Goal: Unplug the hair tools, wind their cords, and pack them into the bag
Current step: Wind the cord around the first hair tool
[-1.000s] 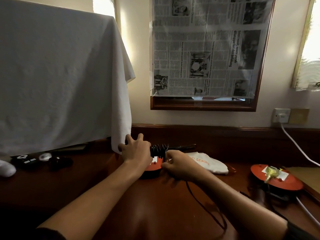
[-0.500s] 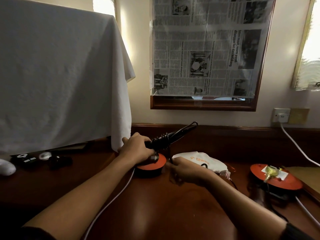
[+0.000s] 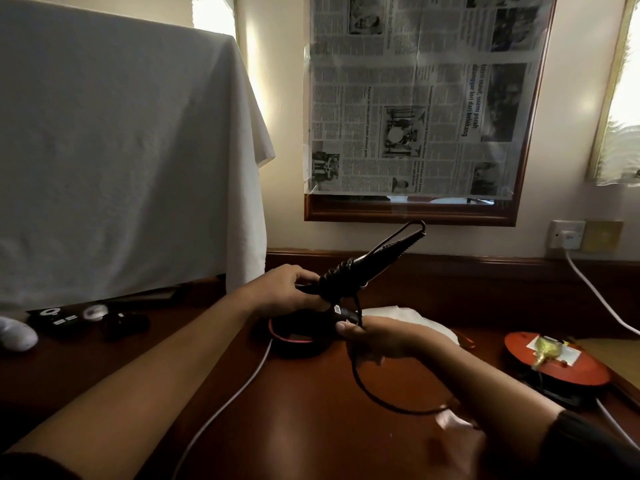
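Observation:
A black curling iron (image 3: pixel 384 252) points up and to the right above the wooden desk (image 3: pixel 311 410). My left hand (image 3: pixel 287 289) grips its handle, where several turns of black cord (image 3: pixel 336 278) are wound. My right hand (image 3: pixel 377 336) holds the loose black cord (image 3: pixel 360 379), which loops down toward the desk. A white cloth bag (image 3: pixel 415 317) lies flat behind my right hand. Under the iron sits a round red and black cord reel (image 3: pixel 294 341).
A second red reel (image 3: pixel 561 365) with a yellow plug sits at the right. A white cable (image 3: pixel 595 292) runs from the wall socket (image 3: pixel 568 233). Another white cable (image 3: pixel 228 400) crosses the desk. A white sheet (image 3: pixel 121 150) drapes an object at left, with small dark items (image 3: pixel 86 320) below.
My left hand has lifted the curling iron off the red reel and tilted its tip higher. My right hand has moved up and taken the loose cord.

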A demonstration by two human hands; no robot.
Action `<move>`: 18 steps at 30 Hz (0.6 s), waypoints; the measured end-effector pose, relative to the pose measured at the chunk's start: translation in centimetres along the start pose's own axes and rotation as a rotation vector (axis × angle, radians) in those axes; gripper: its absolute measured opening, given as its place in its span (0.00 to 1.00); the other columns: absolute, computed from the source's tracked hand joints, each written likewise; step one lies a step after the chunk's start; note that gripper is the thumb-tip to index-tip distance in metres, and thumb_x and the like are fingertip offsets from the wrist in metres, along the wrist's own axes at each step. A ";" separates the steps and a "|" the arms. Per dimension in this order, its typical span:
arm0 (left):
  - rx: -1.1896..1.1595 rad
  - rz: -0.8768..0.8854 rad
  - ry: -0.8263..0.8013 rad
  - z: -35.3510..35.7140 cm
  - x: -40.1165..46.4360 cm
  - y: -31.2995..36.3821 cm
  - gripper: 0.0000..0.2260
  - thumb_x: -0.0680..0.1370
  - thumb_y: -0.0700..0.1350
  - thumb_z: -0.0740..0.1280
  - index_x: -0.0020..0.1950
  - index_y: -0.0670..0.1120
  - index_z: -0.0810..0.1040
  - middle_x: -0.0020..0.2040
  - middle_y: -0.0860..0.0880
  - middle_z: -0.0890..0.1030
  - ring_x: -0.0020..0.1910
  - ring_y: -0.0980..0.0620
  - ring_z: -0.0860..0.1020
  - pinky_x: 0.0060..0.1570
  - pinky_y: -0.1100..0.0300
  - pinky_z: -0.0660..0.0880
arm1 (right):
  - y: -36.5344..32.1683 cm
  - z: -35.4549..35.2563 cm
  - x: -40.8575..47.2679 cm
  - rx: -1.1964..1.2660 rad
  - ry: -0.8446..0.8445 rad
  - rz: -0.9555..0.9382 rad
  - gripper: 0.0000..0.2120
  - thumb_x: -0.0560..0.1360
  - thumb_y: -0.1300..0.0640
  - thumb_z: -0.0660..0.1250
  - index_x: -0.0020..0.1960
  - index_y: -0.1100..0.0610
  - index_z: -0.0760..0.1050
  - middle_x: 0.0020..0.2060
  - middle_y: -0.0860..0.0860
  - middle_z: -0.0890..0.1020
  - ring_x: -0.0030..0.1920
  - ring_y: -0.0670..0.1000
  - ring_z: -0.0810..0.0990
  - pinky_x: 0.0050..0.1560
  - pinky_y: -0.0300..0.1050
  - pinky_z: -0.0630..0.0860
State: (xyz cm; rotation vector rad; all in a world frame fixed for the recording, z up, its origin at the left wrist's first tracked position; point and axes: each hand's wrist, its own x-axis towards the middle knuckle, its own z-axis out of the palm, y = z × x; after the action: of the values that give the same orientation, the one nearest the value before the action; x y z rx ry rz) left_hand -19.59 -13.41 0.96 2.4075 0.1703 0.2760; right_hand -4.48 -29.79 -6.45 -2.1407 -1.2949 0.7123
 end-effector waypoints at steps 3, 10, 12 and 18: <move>0.012 0.053 -0.042 -0.7 -0.4 0.2 0.07 0.74 0.49 0.75 0.48 0.61 0.84 0.50 0.57 0.82 0.50 0.59 0.80 0.53 0.60 0.76 | -0.2 -1.1 0.1 -0.143 -0.037 0.017 0.28 0.84 0.44 0.51 0.47 0.64 0.80 0.41 0.58 0.84 0.37 0.51 0.79 0.36 0.38 0.74; 0.127 0.042 -0.211 -0.6 -1.3 -0.1 0.06 0.75 0.49 0.74 0.46 0.61 0.83 0.55 0.57 0.75 0.55 0.58 0.76 0.61 0.57 0.73 | -0.7 -4.0 -0.7 -0.380 0.129 0.033 0.15 0.84 0.60 0.55 0.67 0.59 0.74 0.59 0.56 0.80 0.56 0.57 0.80 0.55 0.50 0.78; 0.153 0.043 -0.252 -0.5 -1.3 0.1 0.07 0.75 0.49 0.74 0.48 0.61 0.82 0.58 0.54 0.74 0.57 0.56 0.76 0.62 0.57 0.73 | -0.8 -4.5 -0.3 -0.465 0.178 -0.013 0.16 0.83 0.61 0.55 0.68 0.54 0.73 0.57 0.54 0.80 0.57 0.58 0.80 0.58 0.55 0.75; 0.295 0.055 -0.326 -0.8 -0.9 0.7 0.10 0.73 0.50 0.75 0.51 0.62 0.80 0.59 0.57 0.72 0.58 0.56 0.73 0.59 0.60 0.72 | -2.9 -5.9 -0.3 -0.541 0.164 -0.283 0.06 0.76 0.62 0.68 0.51 0.56 0.83 0.47 0.50 0.85 0.45 0.46 0.80 0.48 0.42 0.76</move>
State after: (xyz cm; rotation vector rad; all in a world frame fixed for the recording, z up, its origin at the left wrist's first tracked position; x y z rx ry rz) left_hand -20.61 -13.60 1.88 2.7113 -0.0057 -0.1283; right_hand -2.41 -29.88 -0.20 -2.2795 -1.8000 0.0645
